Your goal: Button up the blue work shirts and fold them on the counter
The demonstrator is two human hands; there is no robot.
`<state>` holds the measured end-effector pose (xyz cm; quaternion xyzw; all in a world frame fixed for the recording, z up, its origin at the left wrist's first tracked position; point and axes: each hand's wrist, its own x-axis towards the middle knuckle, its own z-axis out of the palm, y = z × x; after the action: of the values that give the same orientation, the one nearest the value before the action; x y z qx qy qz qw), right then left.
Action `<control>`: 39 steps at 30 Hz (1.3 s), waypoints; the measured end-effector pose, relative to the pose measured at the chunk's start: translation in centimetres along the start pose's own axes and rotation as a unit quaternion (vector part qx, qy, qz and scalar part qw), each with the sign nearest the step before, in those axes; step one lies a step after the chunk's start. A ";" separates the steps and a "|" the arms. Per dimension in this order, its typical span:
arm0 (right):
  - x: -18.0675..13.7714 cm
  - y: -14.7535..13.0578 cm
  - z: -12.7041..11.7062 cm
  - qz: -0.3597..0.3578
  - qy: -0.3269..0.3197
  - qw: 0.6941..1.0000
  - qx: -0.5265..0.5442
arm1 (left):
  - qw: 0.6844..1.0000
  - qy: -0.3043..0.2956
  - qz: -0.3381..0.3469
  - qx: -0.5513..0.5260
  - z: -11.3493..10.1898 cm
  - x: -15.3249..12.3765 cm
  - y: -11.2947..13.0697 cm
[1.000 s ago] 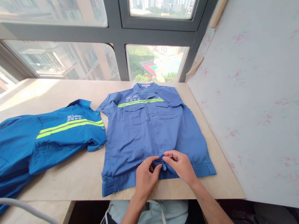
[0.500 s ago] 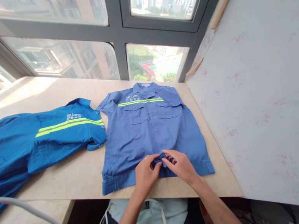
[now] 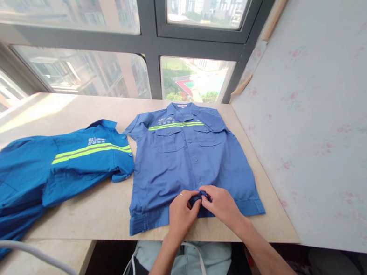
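A blue short-sleeved work shirt (image 3: pixel 188 165) with a yellow-green reflective stripe lies flat, front up, on the wooden table (image 3: pixel 104 213). My left hand (image 3: pixel 181 214) and my right hand (image 3: pixel 222 204) meet at its bottom hem, on the button placket. Both pinch a small bunch of the fabric between thumbs and fingers, the fingertips nearly touching. A ring shows on my left hand.
A second, brighter blue garment (image 3: pixel 44 176) with the same stripe lies crumpled to the left. A white tube (image 3: pixel 42 262) curves across the lower left. Windows (image 3: pixel 135 23) stand behind the table and a pale patterned wall (image 3: pixel 323 108) closes the right side.
The hands have drawn closer together on the hem and the bunched fabric between them has tightened. The view has shifted slightly to the left.
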<state>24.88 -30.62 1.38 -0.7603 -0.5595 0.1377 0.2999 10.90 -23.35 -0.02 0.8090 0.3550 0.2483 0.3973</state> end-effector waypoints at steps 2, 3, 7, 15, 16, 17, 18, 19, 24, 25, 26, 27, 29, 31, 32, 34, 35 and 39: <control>-0.2 -0.1 -0.2 0.004 -0.004 1.000 0.020 | 1.000 0.000 0.010 0.005 0.0 -0.1 0.0; -0.2 -0.1 -0.4 0.006 -0.009 0.999 0.034 | 1.000 -0.002 0.015 0.005 -0.1 -0.2 0.0; -0.7 0.1 -1.5 0.034 -0.052 0.992 0.106 | 0.999 -0.016 0.033 -0.003 -0.2 -0.4 0.1; -1.0 0.4 -2.9 0.093 -0.104 0.963 0.232 | 0.998 -0.013 0.055 0.019 0.0 -0.6 0.0; -0.9 0.4 -2.9 0.093 -0.105 0.961 0.239 | 0.998 -0.015 0.056 0.017 -0.1 -0.6 0.0; -0.9 0.4 -2.8 0.094 -0.105 0.959 0.247 | 0.998 -0.016 0.056 0.014 -0.1 -0.6 0.0; -0.8 0.5 -2.8 0.097 -0.104 0.956 0.256 | 0.998 -0.015 0.054 0.007 0.0 -0.6 0.0; -0.8 0.5 -2.7 0.103 -0.100 0.953 0.266 | 0.999 -0.009 0.050 -0.002 0.0 -0.7 -0.1; -0.7 0.5 -2.2 0.141 -0.073 0.932 0.327 | 0.993 0.110 -0.001 -0.054 0.3 -1.0 -0.3; -0.6 0.5 -2.1 0.151 -0.069 0.926 0.339 | 0.991 0.122 0.002 -0.058 0.3 -1.1 -0.3; -0.5 0.3 -1.9 0.162 -0.065 0.920 0.351 | 0.990 0.124 0.013 -0.061 0.3 -1.2 -0.3; -0.5 0.2 -1.8 0.173 -0.060 0.914 0.363 | 0.991 0.119 0.028 -0.062 0.2 -1.3 -0.2; -0.3 -0.1 -1.4 0.190 -0.047 0.902 0.385 | 0.991 0.105 0.050 -0.064 0.0 -1.4 0.0; -0.2 -0.3 -1.0 0.201 -0.034 0.893 0.402 | 0.991 0.102 0.055 -0.062 -0.1 -1.5 0.2; -0.2 -0.3 -0.9 0.204 -0.029 0.890 0.407 | 0.991 0.103 0.054 -0.059 -0.2 -1.5 0.2; -0.2 -0.3 -0.6 0.207 -0.025 0.885 0.416 | 0.992 0.104 0.051 -0.056 -0.2 -1.5 0.2; -0.2 -0.3 -0.5 0.207 -0.026 0.883 0.421 | 0.992 0.105 0.049 -0.058 -0.1 -1.5 0.2; -0.3 0.2 -0.4 0.203 -0.037 0.878 0.432 | 0.991 0.100 0.043 -0.075 0.0 -1.5 -0.2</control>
<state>25.15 -31.03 1.55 -0.6464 -0.2879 0.4518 0.5433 9.85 -24.41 -0.34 0.7622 0.3384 0.3707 0.4089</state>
